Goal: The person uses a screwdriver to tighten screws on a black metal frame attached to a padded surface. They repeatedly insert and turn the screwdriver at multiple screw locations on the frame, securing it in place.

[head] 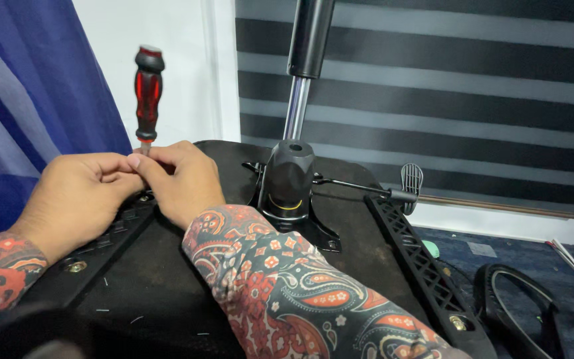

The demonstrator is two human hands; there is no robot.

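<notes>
A red and black screwdriver (148, 93) stands upright, handle up, on the underside of an overturned office chair seat (174, 292). My left hand (74, 196) and my right hand (181, 179) meet at its shaft, fingertips pinched around the metal just below the handle. The tip is hidden behind my fingers, over the left black plastic armrest bracket (111, 233). Both forearms wear paisley sleeves.
The chair's black tilt mechanism (288, 183) with its gas-lift column (298, 100) rises at the seat's middle, a lever with paddle (410, 179) pointing right. A second bracket (426, 266) runs along the right edge. A black armrest loop (519, 312) lies on the blue carpet.
</notes>
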